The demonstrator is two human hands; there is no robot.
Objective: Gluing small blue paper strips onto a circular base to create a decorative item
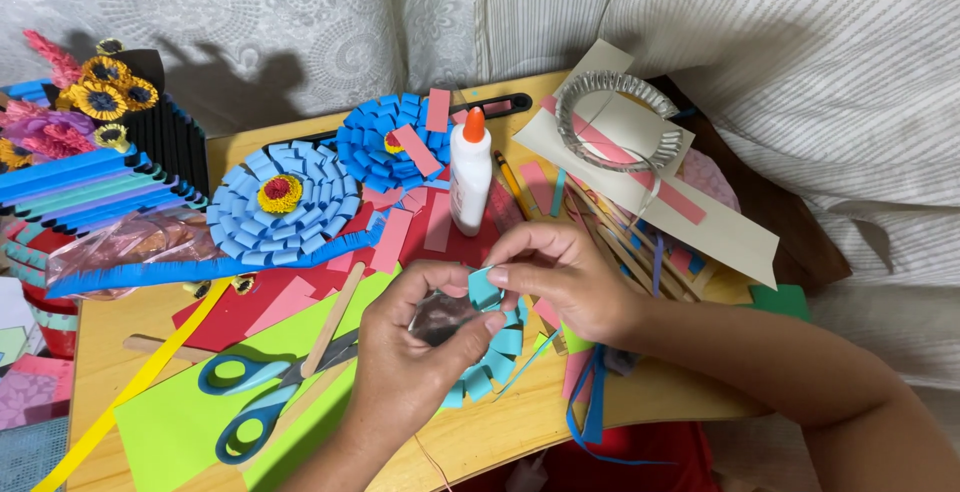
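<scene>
Pinching upright blue strip (484,287), right hand (560,277)

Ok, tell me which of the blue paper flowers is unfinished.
The one in the hands: light blue loops ring only part of a shiny disc, and its centre is bare. The two flowers on the table are fully ringed, with yellow-and-red centres.
</scene>
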